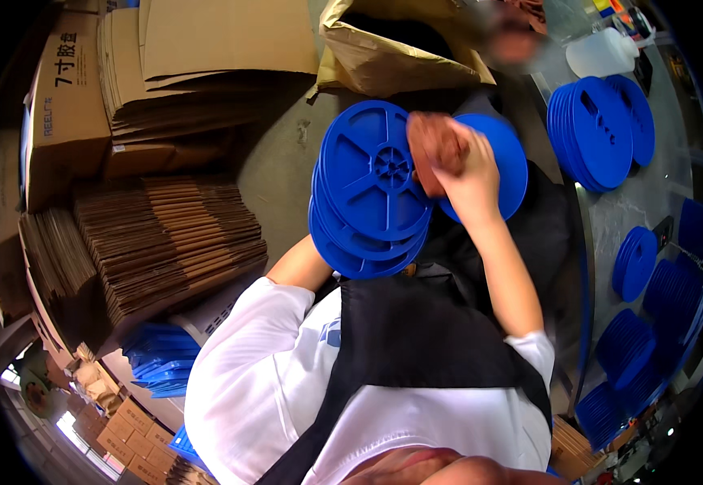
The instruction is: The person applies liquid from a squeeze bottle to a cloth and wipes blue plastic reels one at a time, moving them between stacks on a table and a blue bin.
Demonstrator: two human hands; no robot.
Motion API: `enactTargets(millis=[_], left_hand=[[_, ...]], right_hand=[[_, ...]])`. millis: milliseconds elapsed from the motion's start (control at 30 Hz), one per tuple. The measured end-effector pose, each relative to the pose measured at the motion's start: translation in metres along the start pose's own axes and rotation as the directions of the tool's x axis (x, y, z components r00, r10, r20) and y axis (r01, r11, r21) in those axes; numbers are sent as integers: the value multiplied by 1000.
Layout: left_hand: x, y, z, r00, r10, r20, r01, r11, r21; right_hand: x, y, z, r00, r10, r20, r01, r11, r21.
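Right hand rubs a brown cloth on a blue reel.

The right hand has its fingers closed on the cloth, pressed against the single reel behind it. Just left, a stack of blue reels rests on the left arm; the left hand is hidden beneath it, its fingers not visible. Farther right, more reels and a white bottle stand on a grey table; flattened cardboard is piled at left.
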State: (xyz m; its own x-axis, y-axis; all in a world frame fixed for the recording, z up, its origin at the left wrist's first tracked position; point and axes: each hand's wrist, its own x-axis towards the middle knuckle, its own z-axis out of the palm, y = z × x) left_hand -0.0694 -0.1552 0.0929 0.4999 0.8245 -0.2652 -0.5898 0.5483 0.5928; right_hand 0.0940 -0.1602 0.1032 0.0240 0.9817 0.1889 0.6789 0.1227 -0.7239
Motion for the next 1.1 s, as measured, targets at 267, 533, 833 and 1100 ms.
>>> enactTargets(millis=[267, 533, 833, 1100], left_hand=[[4, -2, -22, 993, -121, -16, 122, 992, 42], [-14, 4, -27, 977, -208, -45, 212, 971, 109], [-17, 7, -34, 963, -267, -44, 271, 950, 155], [-3, 0, -50, 950, -312, 16, 306, 941, 145]], right_hand=[[-78, 70, -42, 887, 212, -410, -302, 938, -169], [-85, 21, -14, 976, -202, -81, 180, 958, -223], [15, 19, -5, 984, -120, -133, 103, 986, -131], [-70, 38, -26, 826, -540, 158, 562, 809, -174]])
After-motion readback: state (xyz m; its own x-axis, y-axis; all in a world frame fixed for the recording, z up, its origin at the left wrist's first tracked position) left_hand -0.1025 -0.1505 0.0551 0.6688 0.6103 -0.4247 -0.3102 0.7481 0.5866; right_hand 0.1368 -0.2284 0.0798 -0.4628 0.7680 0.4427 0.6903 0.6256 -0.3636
